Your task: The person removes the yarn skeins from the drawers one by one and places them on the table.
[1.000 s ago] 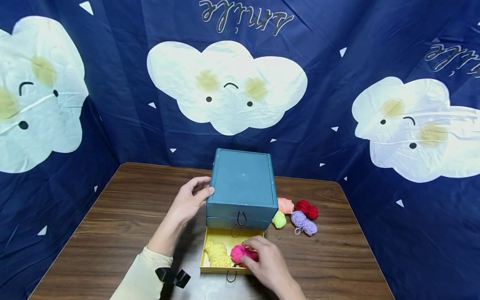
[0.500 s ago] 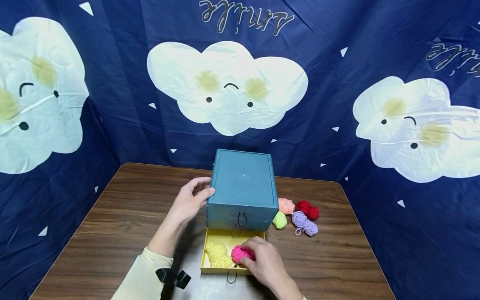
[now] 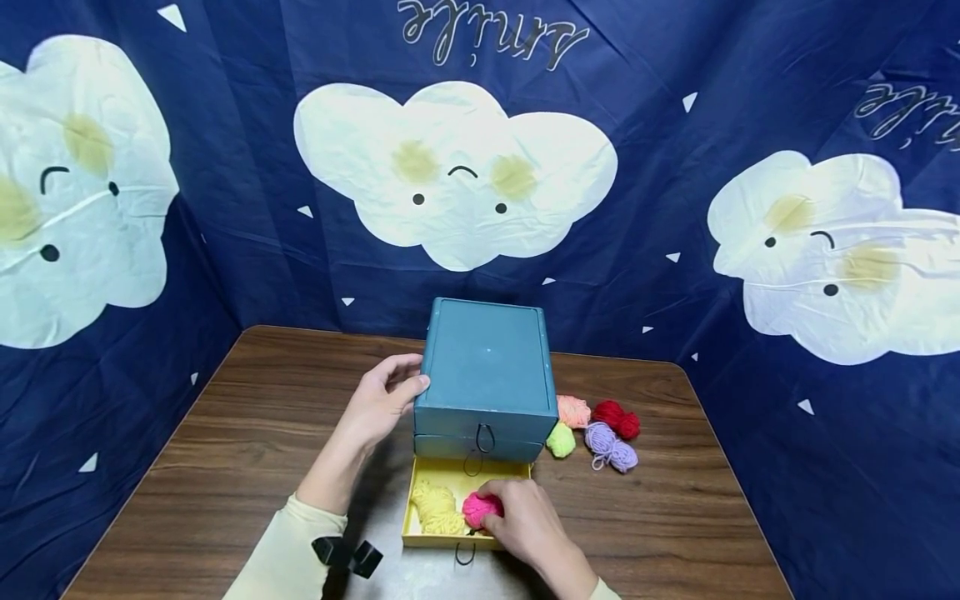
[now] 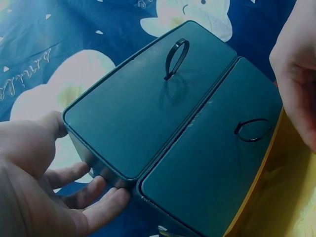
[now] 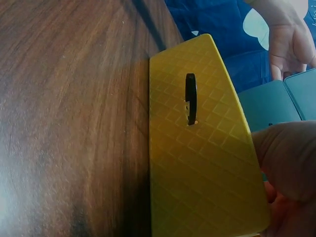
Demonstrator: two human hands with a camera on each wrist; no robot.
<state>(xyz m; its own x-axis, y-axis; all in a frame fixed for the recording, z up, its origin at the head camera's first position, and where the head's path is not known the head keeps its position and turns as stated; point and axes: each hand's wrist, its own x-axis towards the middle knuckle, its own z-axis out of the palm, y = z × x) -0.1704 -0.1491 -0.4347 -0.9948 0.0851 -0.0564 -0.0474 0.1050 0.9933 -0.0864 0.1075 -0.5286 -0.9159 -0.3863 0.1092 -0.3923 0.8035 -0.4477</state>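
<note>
A teal drawer box (image 3: 489, 358) stands on the table, its yellow bottom drawer (image 3: 435, 542) pulled out at the front. My left hand (image 3: 384, 396) rests against the box's left side, thumb at the top edge and fingers spread along the wall. Inside the yellow drawer lie a yellow yarn skein (image 3: 437, 508) on the left and a pink yarn ball (image 3: 478, 508) on the right. The thumb and fingers of my right hand (image 3: 528, 523) pinch the pink ball from the right, covering part of it. In the right wrist view the drawer front (image 5: 202, 163) hides the yarn.
Right of the box lie peach yarn (image 3: 574, 412), green yarn (image 3: 561, 440), red yarn (image 3: 617, 419) and purple yarn (image 3: 611, 447). Black loop handles hang from the upper teal drawer (image 4: 133, 108), the lower teal drawer (image 4: 212, 153) and the yellow one. Blue cloth (image 3: 247, 275) walls the table.
My right hand has shifted slightly left and closed in around the pink yarn ball. The left hand, box and other yarn have not moved.
</note>
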